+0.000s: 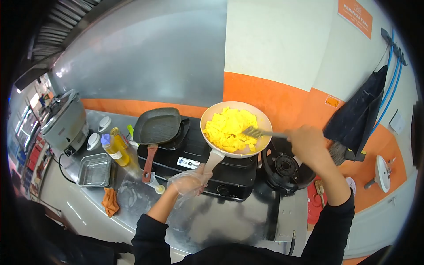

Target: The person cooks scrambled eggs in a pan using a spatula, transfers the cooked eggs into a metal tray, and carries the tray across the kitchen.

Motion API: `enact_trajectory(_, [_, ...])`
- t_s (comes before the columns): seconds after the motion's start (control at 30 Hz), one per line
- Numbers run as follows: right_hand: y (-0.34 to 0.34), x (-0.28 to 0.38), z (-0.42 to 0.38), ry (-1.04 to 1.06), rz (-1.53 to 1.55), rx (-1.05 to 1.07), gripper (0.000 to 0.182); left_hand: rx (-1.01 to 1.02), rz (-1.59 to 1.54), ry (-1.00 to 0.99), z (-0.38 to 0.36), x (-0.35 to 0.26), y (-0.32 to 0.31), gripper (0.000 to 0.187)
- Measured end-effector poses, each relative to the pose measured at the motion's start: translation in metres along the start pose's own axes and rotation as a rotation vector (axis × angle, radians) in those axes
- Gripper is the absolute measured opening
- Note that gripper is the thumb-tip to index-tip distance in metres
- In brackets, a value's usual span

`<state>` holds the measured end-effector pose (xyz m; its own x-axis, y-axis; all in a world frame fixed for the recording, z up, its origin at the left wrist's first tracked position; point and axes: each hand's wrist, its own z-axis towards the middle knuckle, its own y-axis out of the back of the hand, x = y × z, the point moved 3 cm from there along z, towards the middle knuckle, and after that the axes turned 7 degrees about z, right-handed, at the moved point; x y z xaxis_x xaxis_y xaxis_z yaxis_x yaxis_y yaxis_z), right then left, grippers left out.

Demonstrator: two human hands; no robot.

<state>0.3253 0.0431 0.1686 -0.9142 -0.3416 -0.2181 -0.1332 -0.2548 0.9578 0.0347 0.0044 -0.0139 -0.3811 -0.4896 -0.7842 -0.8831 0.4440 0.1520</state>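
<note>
My left hand (191, 180), in a clear plastic glove, is closed around the pale handle (215, 159) of a cream frying pan (266, 140). The pan is over the right part of a black portable stove (238, 176). Yellow scrambled egg (230, 126) fills much of it. From the right, my right hand (305, 143) grips a dark slotted spatula (265, 132), whose head touches the egg. That hand is slightly blurred.
A square grill pan (157, 126) with a brown handle sits at left. Nearby are oil bottles (115, 152), a glass container (94, 170), an orange cloth (110, 202) and a large cooker (66, 126). A black burner (285, 165) stands at right.
</note>
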Motion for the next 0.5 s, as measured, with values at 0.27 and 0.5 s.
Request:
enact_trajectory(0.27, [-0.055, -0.03, 0.076, -0.125, 0.111, -0.085, 0.018, -0.063, 0.023, -0.003, -0.007, -0.004, -0.004, 0.068])
enact_trajectory(0.5, [-0.143, -0.071, 0.159, -0.257, 0.727, 0.516, 0.023, 0.032, 0.036, 0.062, 0.001, -0.002, 0.001, 0.067])
